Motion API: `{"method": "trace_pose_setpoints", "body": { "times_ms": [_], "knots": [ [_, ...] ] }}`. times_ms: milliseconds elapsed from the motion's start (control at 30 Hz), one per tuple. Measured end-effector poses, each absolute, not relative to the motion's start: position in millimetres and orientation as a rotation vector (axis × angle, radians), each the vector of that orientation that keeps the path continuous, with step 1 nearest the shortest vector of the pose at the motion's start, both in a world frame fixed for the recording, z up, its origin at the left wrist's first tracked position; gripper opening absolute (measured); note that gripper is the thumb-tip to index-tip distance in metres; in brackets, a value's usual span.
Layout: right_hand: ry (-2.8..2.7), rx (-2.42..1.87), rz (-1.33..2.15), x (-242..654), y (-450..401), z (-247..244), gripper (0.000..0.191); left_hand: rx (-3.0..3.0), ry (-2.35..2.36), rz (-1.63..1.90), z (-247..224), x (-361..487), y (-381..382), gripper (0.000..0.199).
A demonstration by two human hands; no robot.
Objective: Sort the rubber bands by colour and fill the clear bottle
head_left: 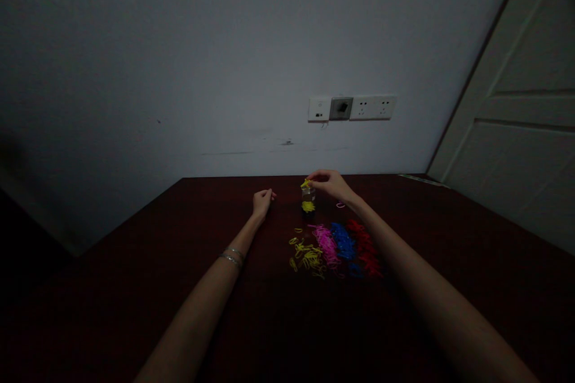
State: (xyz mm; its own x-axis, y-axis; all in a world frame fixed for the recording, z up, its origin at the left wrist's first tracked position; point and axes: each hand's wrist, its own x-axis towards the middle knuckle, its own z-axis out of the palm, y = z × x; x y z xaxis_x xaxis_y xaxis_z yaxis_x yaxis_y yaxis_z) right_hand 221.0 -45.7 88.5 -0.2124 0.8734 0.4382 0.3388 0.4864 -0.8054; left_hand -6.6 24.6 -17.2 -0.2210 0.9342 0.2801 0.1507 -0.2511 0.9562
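A small clear jar (308,196) stands upright on the dark table, with yellow paper clips (308,206) inside it. At its mouth, my right hand (330,184) pinches several yellow paper clips (306,183) between thumb and fingers. My left hand (262,202) rests on the table left of the jar, fingers curled in and nothing seen in them. Nearer to me lie loose piles sorted by colour: yellow paper clips (309,256), pink paper clips (327,244), blue paper clips (344,241) and red paper clips (363,248).
One pink clip (340,204) lies apart, beneath my right wrist. The dark red table (179,227) meets a pale wall (224,72) that carries a row of sockets (368,108). A panelled door (516,96) stands at the right. The light is dim.
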Motion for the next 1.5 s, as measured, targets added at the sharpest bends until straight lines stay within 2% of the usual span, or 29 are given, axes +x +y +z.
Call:
{"method": "trace_pose_setpoints", "body": {
  "times_ms": [500, 733, 1167, 1500],
  "knots": [
    [-1.777, -1.016, 0.674, 228.0, -44.6, 89.7, 0.015, 1.418, 1.389, 1.520, -13.5, -5.3, 20.8, 0.032],
    [-1.671, -1.063, 0.649, 248.2, -43.4, 82.6, 0.019, 1.455, 1.375, 1.502, -14.1, -5.7, 22.3, 0.030],
    [-1.142, -1.281, 0.507, 341.9, -46.9, 23.8, 0.026, 1.512, 1.401, 1.459, -14.7, -7.0, 24.6, 0.031],
    [-1.058, -1.354, 0.516, 361.8, -40.9, -18.6, 0.034, 1.544, 1.400, 1.347, -11.6, -4.0, 25.7, 0.031]
  ]
}}
